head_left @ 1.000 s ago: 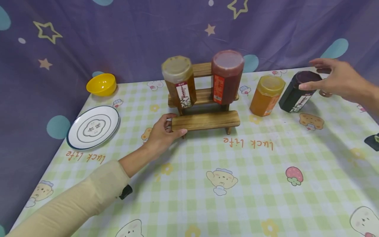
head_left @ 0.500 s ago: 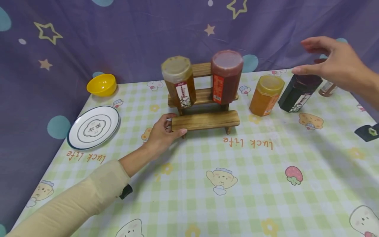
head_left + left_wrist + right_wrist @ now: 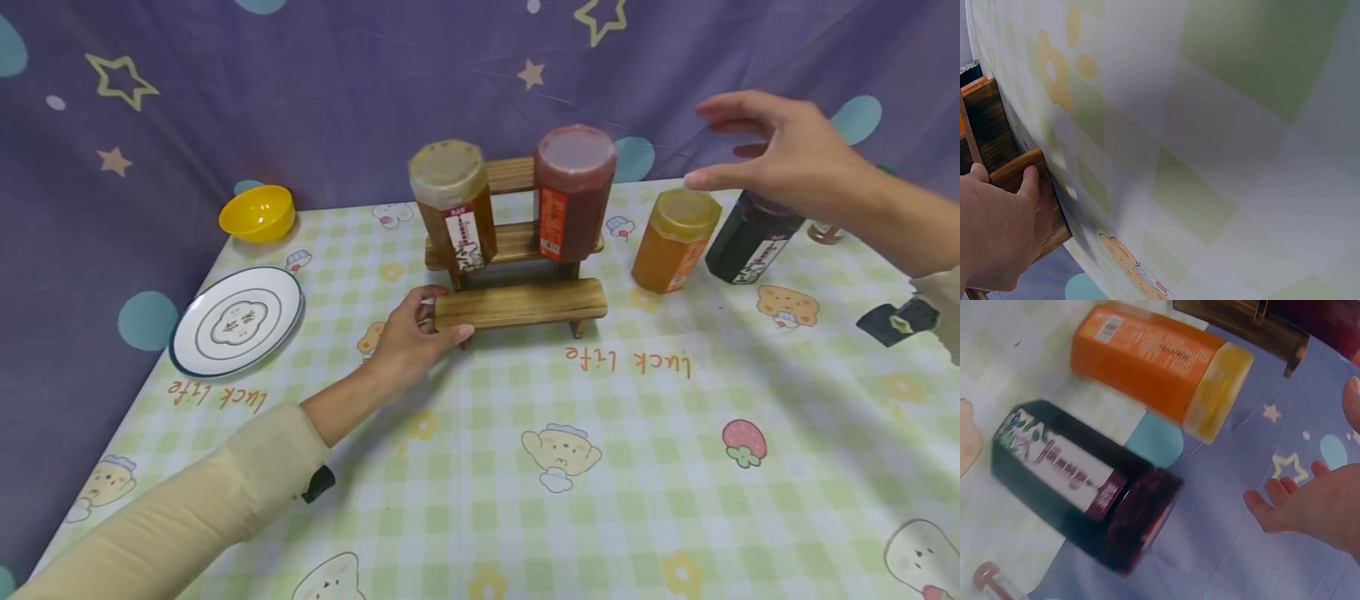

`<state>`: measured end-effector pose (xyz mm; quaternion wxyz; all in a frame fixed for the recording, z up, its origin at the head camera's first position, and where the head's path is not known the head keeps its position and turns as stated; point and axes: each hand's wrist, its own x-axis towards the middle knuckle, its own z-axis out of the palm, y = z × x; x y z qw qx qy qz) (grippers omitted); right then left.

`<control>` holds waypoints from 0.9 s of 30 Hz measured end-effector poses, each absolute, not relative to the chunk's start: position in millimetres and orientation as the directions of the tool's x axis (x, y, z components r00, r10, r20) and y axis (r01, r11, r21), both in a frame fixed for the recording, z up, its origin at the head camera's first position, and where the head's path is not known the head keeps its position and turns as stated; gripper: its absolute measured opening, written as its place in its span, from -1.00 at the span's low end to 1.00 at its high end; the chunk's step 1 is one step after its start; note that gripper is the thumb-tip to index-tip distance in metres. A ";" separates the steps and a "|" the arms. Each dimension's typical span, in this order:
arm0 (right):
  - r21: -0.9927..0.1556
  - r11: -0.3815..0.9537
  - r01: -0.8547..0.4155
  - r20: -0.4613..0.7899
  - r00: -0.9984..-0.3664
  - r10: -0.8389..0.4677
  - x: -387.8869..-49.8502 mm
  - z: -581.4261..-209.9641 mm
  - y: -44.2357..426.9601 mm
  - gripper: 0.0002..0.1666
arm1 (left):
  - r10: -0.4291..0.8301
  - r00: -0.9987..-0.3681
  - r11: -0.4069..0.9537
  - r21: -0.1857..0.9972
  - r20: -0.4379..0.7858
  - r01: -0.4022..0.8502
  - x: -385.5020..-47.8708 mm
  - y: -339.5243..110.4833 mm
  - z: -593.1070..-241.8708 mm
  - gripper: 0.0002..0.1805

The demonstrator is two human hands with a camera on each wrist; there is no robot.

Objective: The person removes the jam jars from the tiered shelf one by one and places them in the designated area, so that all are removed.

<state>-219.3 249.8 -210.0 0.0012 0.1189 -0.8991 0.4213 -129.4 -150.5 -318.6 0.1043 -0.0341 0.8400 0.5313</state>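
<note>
1. The left hand (image 3: 408, 337) pinches the near left end of the wooden stand (image 3: 521, 306), thumb in front and fingers behind, probably to steady it.
2. The stand sits toward the back of the tabletop (image 3: 637, 433); its middle step carries an amber jar (image 3: 453, 208) and a red jar (image 3: 576, 196), set apart, perhaps for balance.
3. The right hand (image 3: 787, 154) holds nothing; thumb and fingers spread above the orange jar (image 3: 675, 242), a gap seemingly suited to a wide lid.
4. The dark jar (image 3: 752, 242) stands just beside the orange one; the right arm partly hides a small bottle (image 3: 825, 233) behind.
5. A yellow bowl (image 3: 258, 214) and white plate (image 3: 202, 333) lie left, well out of the way.
</note>
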 end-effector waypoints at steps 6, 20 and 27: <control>-0.765 0.589 -0.261 0.120 -0.956 -0.267 -221.3 -203.8 233.6 -0.11 | 0.056 -0.978 0.439 0.884 -0.201 -0.157 -129.4 -150.8 -318.3 -0.28; -0.817 0.472 -0.331 0.145 -0.911 -0.387 -222.3 -192.6 199.1 -0.11 | 0.047 -0.978 0.446 0.881 -0.201 -0.159 -128.8 -149.8 -316.6 -0.29; -0.838 0.404 -0.368 0.159 -0.871 -0.464 -224.6 -193.2 180.4 -0.08 | 0.041 -0.977 0.449 0.878 -0.208 -0.168 -128.5 -149.9 -316.7 -0.27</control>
